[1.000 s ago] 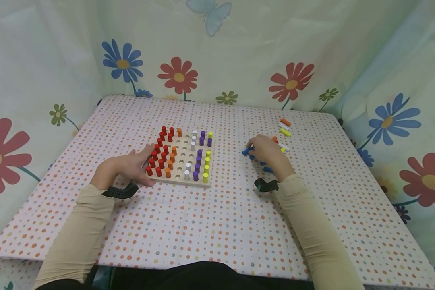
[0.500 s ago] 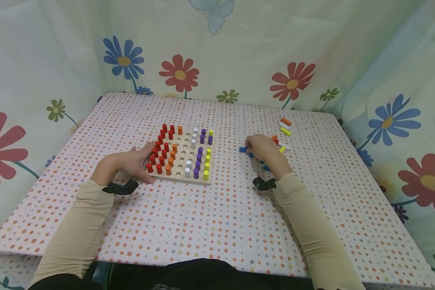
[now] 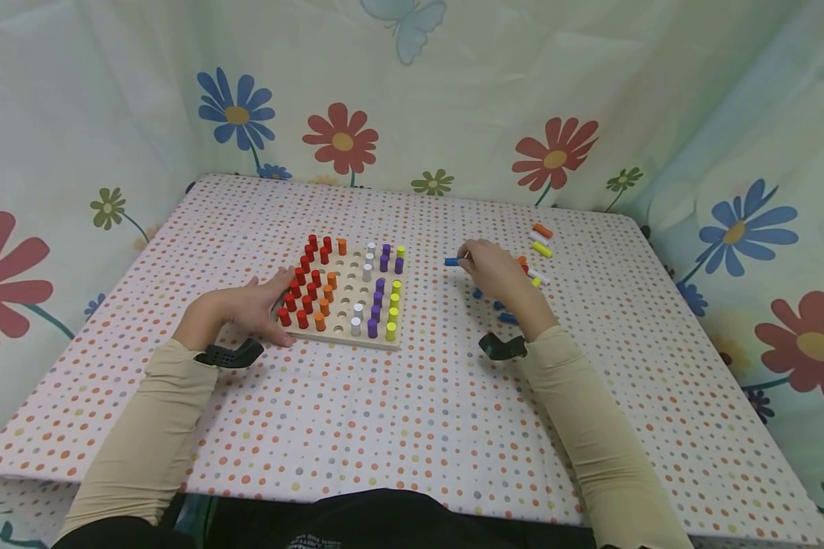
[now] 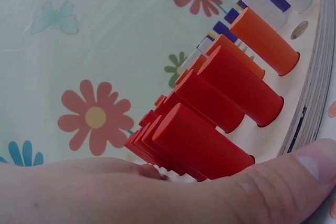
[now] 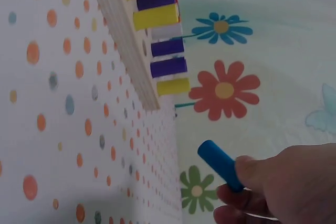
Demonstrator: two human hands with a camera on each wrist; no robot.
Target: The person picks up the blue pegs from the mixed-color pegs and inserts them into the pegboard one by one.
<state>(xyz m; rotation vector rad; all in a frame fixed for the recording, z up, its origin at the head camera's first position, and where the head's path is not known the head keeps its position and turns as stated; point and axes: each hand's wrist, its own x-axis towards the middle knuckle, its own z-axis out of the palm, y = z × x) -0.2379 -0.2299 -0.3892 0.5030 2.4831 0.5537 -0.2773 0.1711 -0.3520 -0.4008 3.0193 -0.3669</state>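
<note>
A wooden pegboard (image 3: 339, 335) lies left of the table's middle, with red, orange, white, purple and yellow pegs standing in columns of holes. Several holes hold no peg. My left hand (image 3: 252, 309) rests against the board's left edge, thumb along the front corner and fingers extended. In the left wrist view the thumb (image 4: 273, 187) lies beside the red pegs (image 4: 205, 142). Between thumb and fingers my right hand (image 3: 496, 273) pinches a blue peg (image 5: 219, 164), which is raised off the table right of the board.
Loose blue pegs (image 3: 507, 318) lie under and near the right hand. Beyond it are a yellow peg (image 3: 541, 249), an orange peg (image 3: 542, 229) and a few others. A dotted cloth (image 3: 384, 427) covers the table, and a flowered curtain (image 3: 453, 99) stands behind.
My right hand has taken up a blue peg from the loose pile and moved it slightly away and left, off the table. The left hand stays at the board.
</note>
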